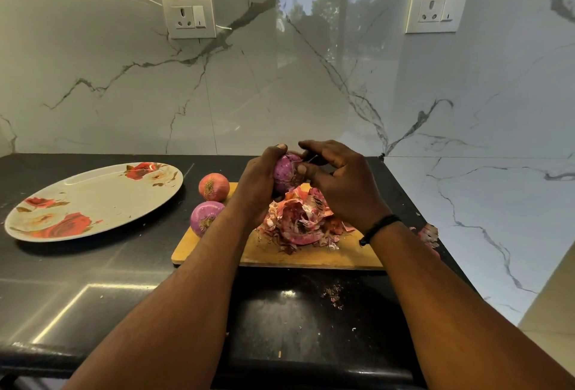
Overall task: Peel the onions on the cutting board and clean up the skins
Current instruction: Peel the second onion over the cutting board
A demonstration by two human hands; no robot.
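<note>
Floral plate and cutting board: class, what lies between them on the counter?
In the head view, only bare black counter separates the floral plate from the cutting board; two onions sit at the board's left edge.

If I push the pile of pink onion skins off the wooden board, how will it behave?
The pile of pink onion skins looks thin and curled, so probably light, floppy and brittle. It would likely scatter; flakes already lie on the black counter.

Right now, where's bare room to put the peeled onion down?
The plate is bare, left of the board. Bare counter lies between plate and board, and in front of the board apart from a few skin flecks. The board itself is crowded: skin pile in the middle, two onions at its left edge. Both hands hold the third onion above it.
</note>
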